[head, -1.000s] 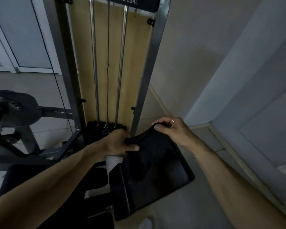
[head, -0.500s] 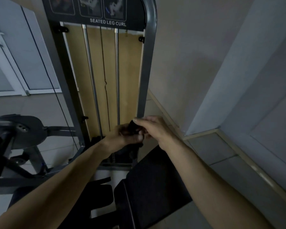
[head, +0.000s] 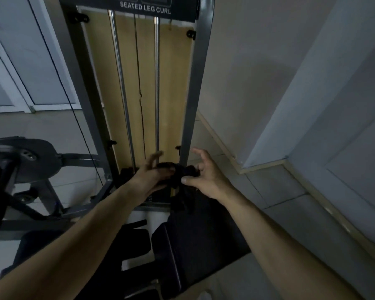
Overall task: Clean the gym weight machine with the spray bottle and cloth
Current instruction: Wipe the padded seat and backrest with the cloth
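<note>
Cloth (head: 178, 179) hangs bunched before the weight machine (head: 195, 83); left hand (head: 154, 175) pinches it, right hand (head: 205, 173) fingers spread, thumb touching.

"SEATED LEG CURL" on weight machine (head: 200, 87) top placard, upper pictograms perhaps unreadable
</note>
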Tool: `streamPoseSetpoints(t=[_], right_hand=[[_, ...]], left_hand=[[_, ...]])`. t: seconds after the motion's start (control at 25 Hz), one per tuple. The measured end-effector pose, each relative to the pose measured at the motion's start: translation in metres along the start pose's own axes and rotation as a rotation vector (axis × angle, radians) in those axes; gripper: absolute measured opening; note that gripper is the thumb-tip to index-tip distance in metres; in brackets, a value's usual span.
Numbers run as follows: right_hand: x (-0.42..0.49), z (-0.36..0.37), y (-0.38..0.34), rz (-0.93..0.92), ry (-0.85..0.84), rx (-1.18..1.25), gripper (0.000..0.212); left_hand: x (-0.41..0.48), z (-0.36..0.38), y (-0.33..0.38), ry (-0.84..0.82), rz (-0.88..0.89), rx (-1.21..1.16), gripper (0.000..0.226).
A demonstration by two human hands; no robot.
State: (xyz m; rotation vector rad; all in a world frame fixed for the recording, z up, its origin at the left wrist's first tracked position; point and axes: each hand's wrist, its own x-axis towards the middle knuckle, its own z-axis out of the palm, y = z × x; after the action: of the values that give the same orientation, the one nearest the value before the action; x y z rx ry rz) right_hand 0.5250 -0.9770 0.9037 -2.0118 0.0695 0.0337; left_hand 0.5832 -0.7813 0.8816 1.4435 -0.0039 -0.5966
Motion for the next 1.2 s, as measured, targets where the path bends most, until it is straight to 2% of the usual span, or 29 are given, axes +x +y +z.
streamPoseSetpoints(t=[0.08, 0.16, 0.24, 0.32, 0.36, 0.44, 0.56, 0.64, 0.68, 0.72, 0.76, 0.84, 0.88, 0.92, 0.96, 1.0, 1.04, 1.12, 1.2], right_hand=[[-0.005, 0.003, 0.006, 0.016, -0.084, -0.145, 0.087], [-0.010, 0.005, 0.007, 0.046, -0.170, -0.184, 0.082], [-0.016, 0.003, 0.006, 0.034, -0.144, -0.212, 0.060], [-0.021, -0.001, 0.010, -0.005, -0.018, -0.315, 0.033], [-0.023, -0.004, 0.015, -0.017, 0.021, -0.348, 0.024], [-0.028, -0.010, 0.026, 0.000, 0.067, -0.299, 0.018], [-0.036, -0.023, 0.044, 0.129, 0.047, -0.024, 0.018], [-0.045, -0.028, 0.056, 0.249, 0.063, 0.298, 0.010], [-0.050, -0.029, 0.065, 0.341, 0.077, 0.542, 0.012], [-0.054, -0.031, 0.074, 0.433, 0.094, 0.749, 0.029], [-0.057, -0.033, 0.083, 0.464, 0.120, 0.885, 0.041], [-0.057, -0.045, 0.105, 0.417, 0.253, 0.941, 0.043], [-0.056, -0.057, 0.114, 0.409, 0.368, 0.850, 0.039], [-0.057, -0.073, 0.126, 0.417, 0.485, 0.685, 0.040], [-0.061, -0.088, 0.138, 0.405, 0.561, 0.466, 0.047], [-0.067, -0.099, 0.152, 0.369, 0.560, 0.245, 0.058], [-0.073, -0.107, 0.171, 0.326, 0.491, 0.024, 0.068], [-0.084, -0.107, 0.207, 0.234, 0.249, -0.266, 0.067], [-0.089, -0.096, 0.236, 0.153, 0.093, -0.308, 0.061]], left_hand=[[0.004, -0.001, -0.016, -0.187, 0.104, 0.307, 0.078], [0.008, 0.005, -0.029, -0.219, 0.247, 0.715, 0.068], [0.014, 0.009, -0.039, -0.063, 0.388, 0.992, 0.058], [0.013, 0.014, -0.045, 0.137, 0.502, 1.201, 0.047], [0.012, 0.017, -0.046, 0.184, 0.516, 1.271, 0.043], [0.010, 0.026, -0.041, 0.147, 0.533, 1.285, 0.036], [0.011, 0.047, -0.037, 0.020, 0.498, 0.957, 0.025], [0.013, 0.067, -0.042, 0.070, 0.517, 0.715, 0.022], [0.014, 0.079, -0.046, 0.107, 0.543, 0.621, 0.020], [0.016, 0.094, -0.049, 0.118, 0.574, 0.569, 0.018], [0.018, 0.106, -0.052, 0.076, 0.598, 0.565, 0.019], [0.021, 0.134, -0.061, -0.193, 0.573, 0.671, 0.030], [0.027, 0.145, -0.068, -0.329, 0.522, 0.741, 0.040], [0.037, 0.153, -0.081, -0.390, 0.441, 0.773, 0.048], [0.047, 0.153, -0.095, -0.366, 0.354, 0.769, 0.052], [0.058, 0.152, -0.109, -0.277, 0.244, 0.730, 0.052], [0.069, 0.152, -0.121, -0.151, 0.137, 0.686, 0.049], [0.089, 0.152, -0.143, 0.076, -0.009, 0.673, 0.042], [0.101, 0.157, -0.157, 0.158, -0.089, 0.613, 0.046]])
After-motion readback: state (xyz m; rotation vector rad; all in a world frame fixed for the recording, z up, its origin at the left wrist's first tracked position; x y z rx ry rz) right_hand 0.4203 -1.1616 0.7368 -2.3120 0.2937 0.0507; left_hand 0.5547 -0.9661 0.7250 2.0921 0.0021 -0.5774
